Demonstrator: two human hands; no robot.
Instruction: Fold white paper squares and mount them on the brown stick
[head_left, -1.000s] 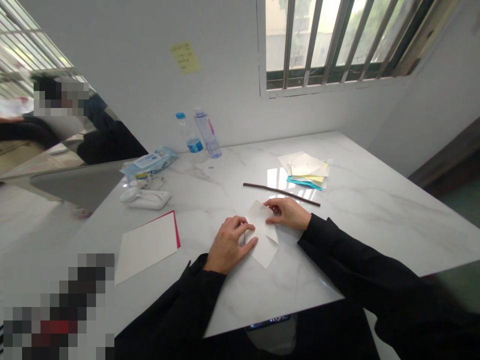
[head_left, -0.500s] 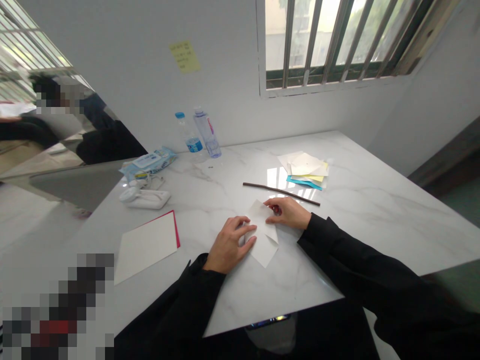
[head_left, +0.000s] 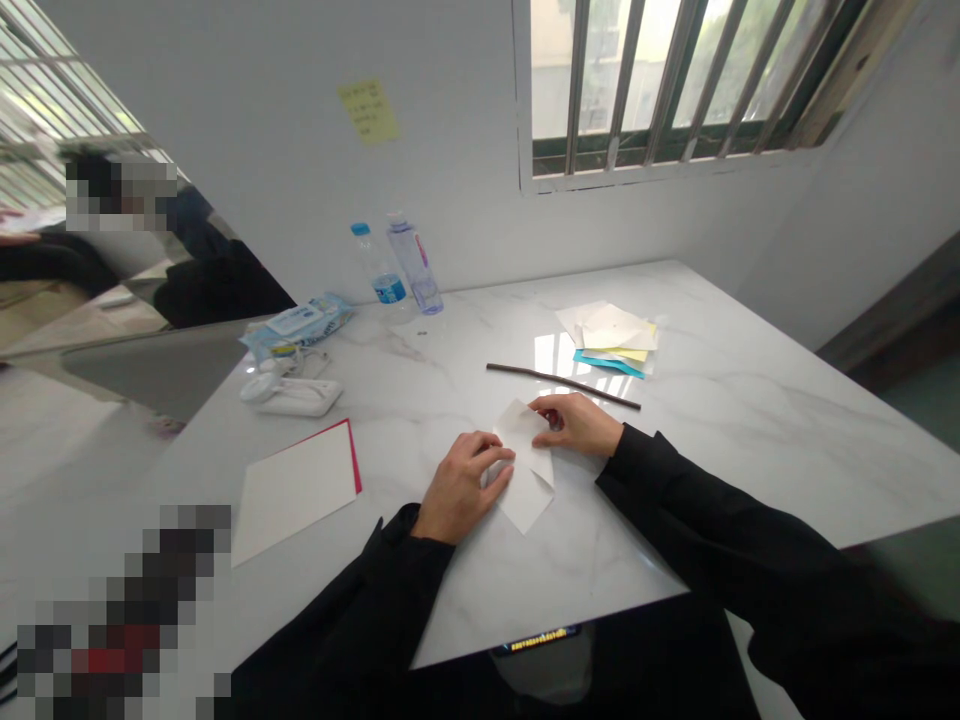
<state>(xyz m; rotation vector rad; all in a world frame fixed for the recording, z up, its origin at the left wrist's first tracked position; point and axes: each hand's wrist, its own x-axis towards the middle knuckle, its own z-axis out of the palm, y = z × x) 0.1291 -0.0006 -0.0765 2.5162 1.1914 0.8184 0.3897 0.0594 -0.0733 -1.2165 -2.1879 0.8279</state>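
Observation:
A white sheet of paper (head_left: 526,502) with folds lies on the marble-patterned table between my hands, a corner pointing towards me. My left hand (head_left: 463,485) is at its left edge, fingers curved and their tips holding the paper. At the upper right edge, my right hand (head_left: 576,424) pinches the paper between thumb and fingers. One flap near the middle right stands slightly raised. Just beyond my right hand lies a thin dark brown stick (head_left: 551,378).
Farther back sits a pile of white, yellow and blue papers (head_left: 611,330). To the left are a stack of white and red sheets (head_left: 300,490), a white device (head_left: 296,396), a wipes pack (head_left: 300,322) and two bottles (head_left: 418,268). A person (head_left: 202,245) sits beyond the partition.
The paper's lower corner has turned slightly to the left. Both hands keep nearly the same place and hold on it.

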